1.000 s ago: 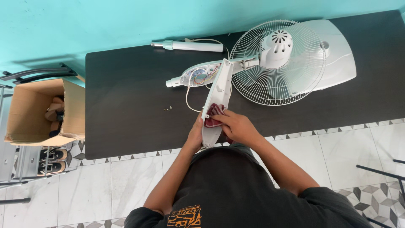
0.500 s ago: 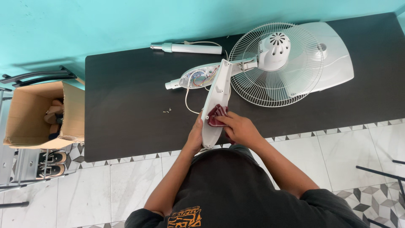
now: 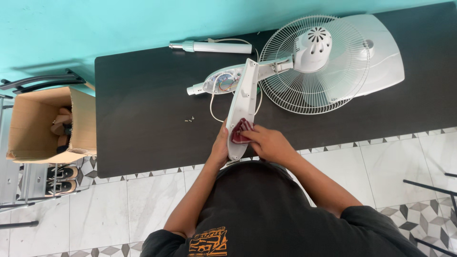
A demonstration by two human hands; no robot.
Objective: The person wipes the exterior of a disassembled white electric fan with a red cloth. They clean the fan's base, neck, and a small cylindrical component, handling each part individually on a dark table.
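Left hand grips the white cover at its near end, 6 o'clock on the table. Right hand, fingers closed on a red cloth, presses it onto the cover. Fan at 1 o'clock, screws at 9 o'clock of the cover.

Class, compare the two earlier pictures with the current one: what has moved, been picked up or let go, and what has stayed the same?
Little has changed. The right hand still presses the dark red cloth on the white cover panel, steadied by the left hand. Nothing was picked up or released. The fan, tube and screws lie unmoved.
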